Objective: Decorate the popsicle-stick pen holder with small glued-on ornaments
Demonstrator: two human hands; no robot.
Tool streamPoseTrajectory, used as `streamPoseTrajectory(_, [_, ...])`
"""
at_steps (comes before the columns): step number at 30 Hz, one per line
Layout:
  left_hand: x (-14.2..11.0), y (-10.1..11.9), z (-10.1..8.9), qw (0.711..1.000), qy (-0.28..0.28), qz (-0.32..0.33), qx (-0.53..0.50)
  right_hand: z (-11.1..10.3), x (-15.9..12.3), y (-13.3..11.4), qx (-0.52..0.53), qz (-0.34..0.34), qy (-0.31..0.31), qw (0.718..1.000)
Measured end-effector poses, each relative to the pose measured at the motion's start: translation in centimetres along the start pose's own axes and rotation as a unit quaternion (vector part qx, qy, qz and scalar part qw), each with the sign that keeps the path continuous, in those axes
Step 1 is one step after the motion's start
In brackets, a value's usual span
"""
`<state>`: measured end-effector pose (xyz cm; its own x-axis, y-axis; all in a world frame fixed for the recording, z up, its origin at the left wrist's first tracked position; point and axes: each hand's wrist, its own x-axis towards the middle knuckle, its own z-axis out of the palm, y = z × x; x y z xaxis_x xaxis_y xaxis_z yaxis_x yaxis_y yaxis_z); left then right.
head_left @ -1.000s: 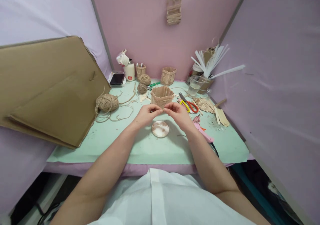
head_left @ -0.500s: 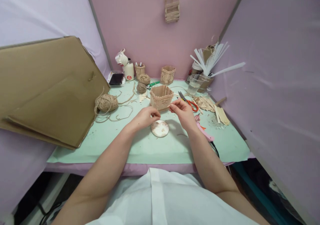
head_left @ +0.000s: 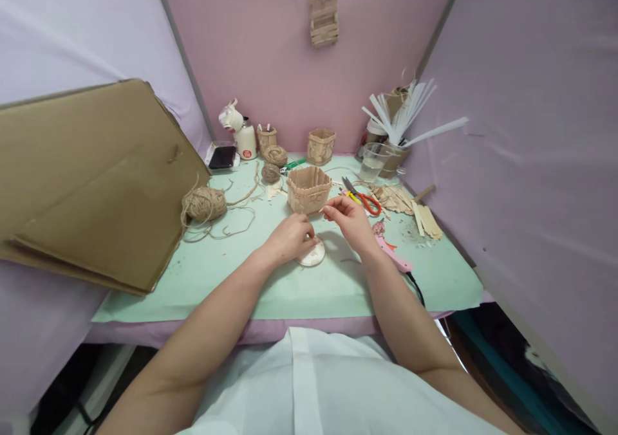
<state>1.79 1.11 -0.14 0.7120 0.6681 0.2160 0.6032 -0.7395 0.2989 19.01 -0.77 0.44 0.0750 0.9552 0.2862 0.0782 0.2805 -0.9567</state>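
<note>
My right hand [head_left: 346,222] is closed in a pinch, with the pale tip of a thin sliver [head_left: 322,210] showing at its fingertips, just in front of a wooden-stick basket [head_left: 309,197]. My left hand [head_left: 291,239] bends over the left edge of a round white disc [head_left: 313,256] with brownish smudges. Its fingers are curled together; whether they hold something or only touch the disc is hidden. The basket stands upright and open-topped, apart from both hands.
Orange-handled scissors [head_left: 371,204], a pink glue gun [head_left: 393,255] and wooden sticks [head_left: 427,221] lie to the right. A twine ball [head_left: 205,203] and leaning cardboard [head_left: 96,184] are left. Behind stand a clear cup [head_left: 373,163], a second basket [head_left: 321,147] and a white bottle [head_left: 246,140].
My left hand has moved right and down onto the disc, covering part of it. My right hand keeps its pinch and has barely moved. The view has shifted slightly.
</note>
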Motion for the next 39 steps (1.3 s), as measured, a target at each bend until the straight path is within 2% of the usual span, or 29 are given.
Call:
streamPoseTrajectory(16, [0.2, 0.3, 0.4, 0.998, -0.010, 0.011, 0.055, 0.0, -0.3, -0.3, -0.013, -0.010, -0.003, 1.000])
streamPoseTrajectory(27, [0.1, 0.1, -0.3, 1.000, -0.001, -0.005, -0.029, -0.3, -0.4, -0.5, -0.013, 0.000, -0.006, 1.000])
streamPoseTrajectory(31, [0.0, -0.2, -0.2, 0.999, -0.005, 0.012, -0.032, -0.4, -0.4, -0.2, -0.025, -0.006, -0.008, 1.000])
streamPoseTrajectory(39, [-0.2, -0.7, -0.7, 0.999, 0.018, -0.009, -0.048, -0.8, -0.4, 0.5, -0.060, -0.027, -0.034, 0.997])
